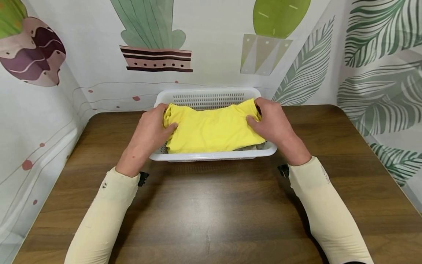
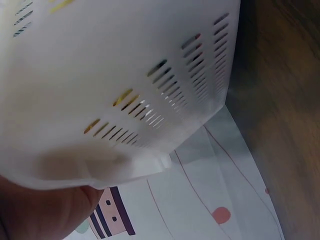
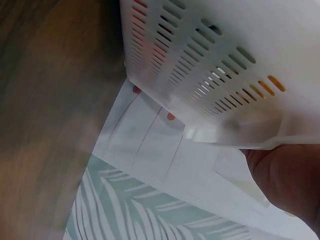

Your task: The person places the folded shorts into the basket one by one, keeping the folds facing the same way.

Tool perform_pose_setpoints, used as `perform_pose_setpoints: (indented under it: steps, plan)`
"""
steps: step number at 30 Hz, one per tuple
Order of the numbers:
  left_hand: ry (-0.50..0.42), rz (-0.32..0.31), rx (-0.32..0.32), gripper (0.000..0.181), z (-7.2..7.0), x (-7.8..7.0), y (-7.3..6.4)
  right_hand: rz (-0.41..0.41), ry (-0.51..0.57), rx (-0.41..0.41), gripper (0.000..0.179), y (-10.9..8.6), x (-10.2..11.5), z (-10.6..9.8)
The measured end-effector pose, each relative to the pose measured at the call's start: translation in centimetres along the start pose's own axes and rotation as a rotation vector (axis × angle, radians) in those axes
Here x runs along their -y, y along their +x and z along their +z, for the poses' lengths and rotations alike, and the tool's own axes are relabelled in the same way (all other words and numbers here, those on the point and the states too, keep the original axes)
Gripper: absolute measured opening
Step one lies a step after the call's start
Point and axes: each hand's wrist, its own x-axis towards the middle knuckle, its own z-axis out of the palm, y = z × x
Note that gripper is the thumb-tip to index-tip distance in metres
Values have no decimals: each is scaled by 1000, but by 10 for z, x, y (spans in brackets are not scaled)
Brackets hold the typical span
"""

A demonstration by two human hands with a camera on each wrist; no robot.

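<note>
A folded yellow garment (image 1: pixel 214 128) lies across the top of a white plastic basket (image 1: pixel 211 156) with slotted walls. At the garment's left end, my left hand (image 1: pixel 148 128) pinches the cloth, thumb on top. My right hand (image 1: pixel 271 119) grips the opposite end in the same way. Grey cloth (image 1: pixel 253 147) peeks out beneath the yellow one at the front right. Both wrist views face the basket's outer end walls, with part of the left hand (image 2: pixel 47 212) and of the right hand (image 3: pixel 287 182) at the rim; the fingertips are hidden there.
The basket stands on a brown wooden table (image 1: pixel 204 212), near its back edge. Behind it hangs a white cloth backdrop (image 1: pixel 214 47) printed with cacti and leaves. Bits of dark, red and yellow show through the basket's slots (image 2: pixel 160 75).
</note>
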Motion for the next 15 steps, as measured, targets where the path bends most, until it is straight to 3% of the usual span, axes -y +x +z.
perform_pose_setpoints:
  steps: [15]
  plan:
    - [15,37,-15,60,-3,6,-2,-5,20,-63,36,-6,0,2]
